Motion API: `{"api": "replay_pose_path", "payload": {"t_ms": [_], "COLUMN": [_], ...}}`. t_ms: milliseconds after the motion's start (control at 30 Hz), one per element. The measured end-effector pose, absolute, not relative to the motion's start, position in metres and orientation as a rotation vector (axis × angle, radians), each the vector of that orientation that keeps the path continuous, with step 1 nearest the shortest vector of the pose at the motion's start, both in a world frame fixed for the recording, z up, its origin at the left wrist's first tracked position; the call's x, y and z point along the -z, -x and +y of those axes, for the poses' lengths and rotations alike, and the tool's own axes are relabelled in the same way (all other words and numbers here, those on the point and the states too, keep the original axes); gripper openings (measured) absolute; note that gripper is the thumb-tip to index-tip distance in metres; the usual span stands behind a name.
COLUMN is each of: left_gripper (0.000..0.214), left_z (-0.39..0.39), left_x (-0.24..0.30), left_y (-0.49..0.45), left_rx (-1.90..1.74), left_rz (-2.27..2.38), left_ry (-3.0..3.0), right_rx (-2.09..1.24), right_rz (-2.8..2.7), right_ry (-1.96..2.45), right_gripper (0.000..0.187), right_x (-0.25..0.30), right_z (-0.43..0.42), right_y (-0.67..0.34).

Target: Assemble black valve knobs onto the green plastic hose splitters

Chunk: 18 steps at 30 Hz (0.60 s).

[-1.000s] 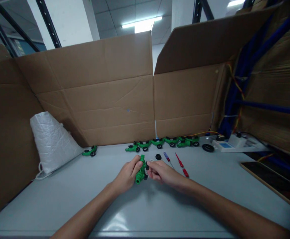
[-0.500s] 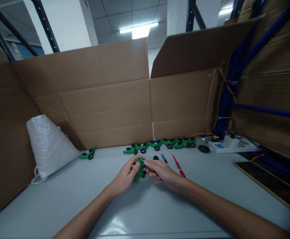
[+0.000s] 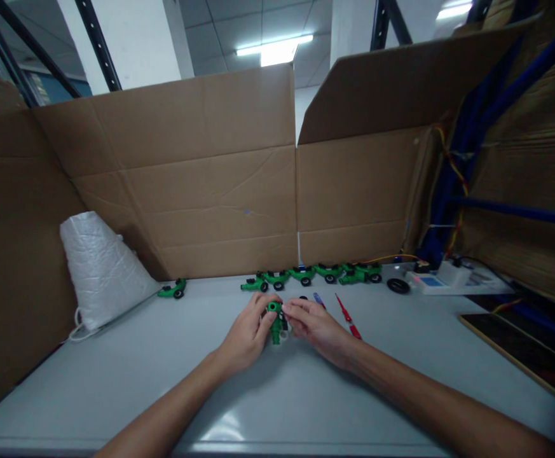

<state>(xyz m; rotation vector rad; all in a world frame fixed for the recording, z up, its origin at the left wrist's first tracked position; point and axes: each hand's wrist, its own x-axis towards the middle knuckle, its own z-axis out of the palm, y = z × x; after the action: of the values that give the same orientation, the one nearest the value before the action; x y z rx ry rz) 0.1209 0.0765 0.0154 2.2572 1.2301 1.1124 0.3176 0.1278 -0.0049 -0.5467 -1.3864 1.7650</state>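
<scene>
A small green plastic fitting (image 3: 276,320) with a black piece on its side stands nearly upright between both hands over the grey table (image 3: 163,375). My left hand (image 3: 247,331) is wrapped round it from the left. My right hand (image 3: 316,326) pinches it at its top right, where the black piece sits. Just behind my right hand lie a blue-handled screwdriver (image 3: 318,299) and a red-handled screwdriver (image 3: 348,318). A row of several finished green fittings with black wheels (image 3: 313,274) lines the back of the table.
Cardboard walls (image 3: 186,191) enclose the table at the back and left. A white woven bag (image 3: 98,270) stands at the left, with one green fitting (image 3: 173,289) beside it. A black ring (image 3: 398,285), a white device (image 3: 442,277) with wires and a dark board (image 3: 525,356) lie at the right.
Both hands have turned the green fitting from lying slanted to nearly upright. My right fingers have moved up to its top. The view has shifted a little.
</scene>
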Motion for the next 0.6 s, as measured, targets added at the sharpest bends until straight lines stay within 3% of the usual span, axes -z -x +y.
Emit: {"api": "replay_pose_path", "payload": {"t_ms": [300,500,600], "left_gripper": [0.036,0.042,0.046], "left_z": [0.0715,0.0724,0.0760], "left_x": [-0.0197,-0.0192,-0.0152], "left_y": [-0.1221,-0.1200,-0.1191], "left_rx": [-1.094,-1.055,-1.030], "left_rz": [1.241,1.229,1.213], "left_ry": [-2.291,-2.193,-2.072], "right_rx": [-1.649,-1.414,-1.292], "right_rz": [-1.535,-1.716,-1.819], "right_ry": [0.566,0.581,0.593], "right_gripper": [0.048,0.055,0.049], "right_x": [0.0018,0.0025,0.0070], "right_z": [0.1262,0.1291,0.1327], "right_y": [-0.3218,-0.3216,-0.3233]}}
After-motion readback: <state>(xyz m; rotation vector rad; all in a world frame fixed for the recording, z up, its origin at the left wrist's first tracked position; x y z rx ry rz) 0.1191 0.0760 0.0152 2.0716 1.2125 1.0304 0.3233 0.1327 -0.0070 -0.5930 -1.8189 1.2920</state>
